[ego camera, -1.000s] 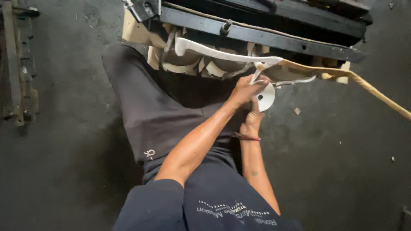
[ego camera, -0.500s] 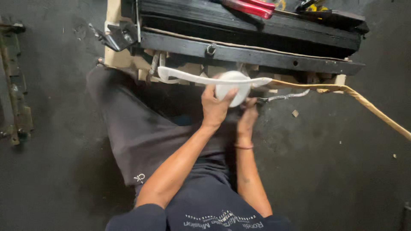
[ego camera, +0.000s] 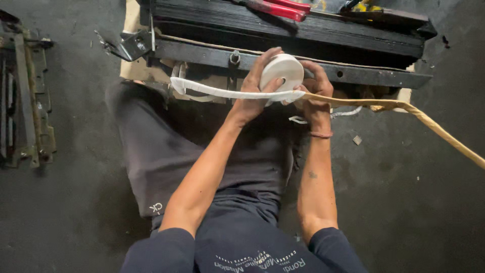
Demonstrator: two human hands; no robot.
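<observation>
My left hand [ego camera: 251, 96] grips a roll of white tape [ego camera: 282, 72] and holds it up just above a long thin rod. The rod's left part [ego camera: 222, 92] is wrapped in white; its right part [ego camera: 434, 126] is tan and runs off to the right edge. My right hand [ego camera: 314, 98] is closed around the rod where white meets tan, directly below and behind the roll. A strip of tape runs from the roll to the rod. Both hands are in front of a black metal beam [ego camera: 364, 76]. My dark-trousered legs lie below.
A black frame [ego camera: 283, 23] fills the top, with a red-handled tool [ego camera: 280, 7] lying on it. A metal bracket [ego camera: 132, 44] juts out at its left end, over cardboard [ego camera: 132, 71]. A rusty metal part [ego camera: 22, 101] lies at the far left on the dark floor.
My left hand has carried the tape roll from the rod's right side up and over it. My right hand has shifted along the rod. The view has moved closer.
</observation>
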